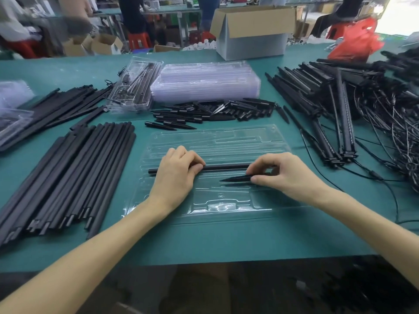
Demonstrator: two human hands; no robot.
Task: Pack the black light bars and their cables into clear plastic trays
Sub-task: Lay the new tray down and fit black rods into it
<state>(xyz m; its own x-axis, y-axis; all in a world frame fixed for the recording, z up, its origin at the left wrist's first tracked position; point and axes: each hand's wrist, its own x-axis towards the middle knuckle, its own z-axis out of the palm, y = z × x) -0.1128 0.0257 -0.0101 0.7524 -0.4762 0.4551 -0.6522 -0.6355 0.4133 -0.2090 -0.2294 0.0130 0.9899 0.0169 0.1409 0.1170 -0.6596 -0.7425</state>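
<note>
Teal table point(226, 241) carries a cardboard box point(251, 32); left hand point(175, 177) grips a rod point(226, 167), right hand point(283, 173) pinches a spike point(235, 177).

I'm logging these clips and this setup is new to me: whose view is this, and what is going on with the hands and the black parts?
There is no machine: a person wears a camera on the head, looking down at their own hands. On the green table lies a clear tray. The left hand grips a black rod lying in it; the right hand pinches a pointed spike. Around lie more rods, spikes, stacked empty trays and light bars with cables.
</note>
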